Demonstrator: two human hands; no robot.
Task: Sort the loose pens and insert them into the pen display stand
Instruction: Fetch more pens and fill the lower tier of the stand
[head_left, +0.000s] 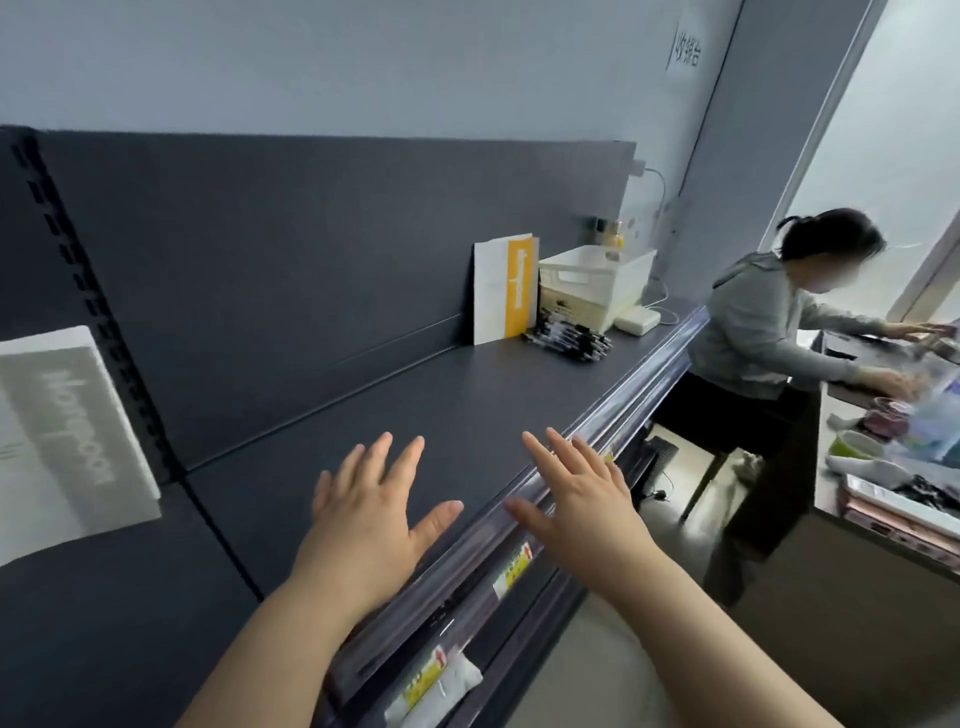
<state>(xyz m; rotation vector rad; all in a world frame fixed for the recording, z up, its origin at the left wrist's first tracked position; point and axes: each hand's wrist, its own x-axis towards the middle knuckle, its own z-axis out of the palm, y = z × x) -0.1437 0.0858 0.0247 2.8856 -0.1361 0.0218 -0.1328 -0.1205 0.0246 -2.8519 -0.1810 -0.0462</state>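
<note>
Dark grey shelving runs along a pale blue wall, and you look down its top shelf (415, 405) toward the far right. Your left grip (363, 514) hovers over the near part of the shelf, fingers spread apart and holding nothing. Your right grip (582, 499) is just beside it over the shelf's front rail, also splayed wide with nothing in it.

The loose pens (571, 338) lie in a dark heap at the far right of the shelf, well apart from both grips. They sit just in front of a white and yellow box (506, 288) that leans upright against the back panel. A white bin (597, 283) stands beside that box, with a white adapter (636, 319) near it.

The lettering down the box's yellow band is too blurred to read. A grey and white card (62, 441) at the near left carries large pale letters, also unclear. A wall sign (687, 52) at the far right reads 收银台. Yellow and red price labels (511, 569) sit in the rail below your hands, their print too small to make out. A person in a grey hoodie (753, 322) bends over a cluttered table (878, 561) on the right.
</note>
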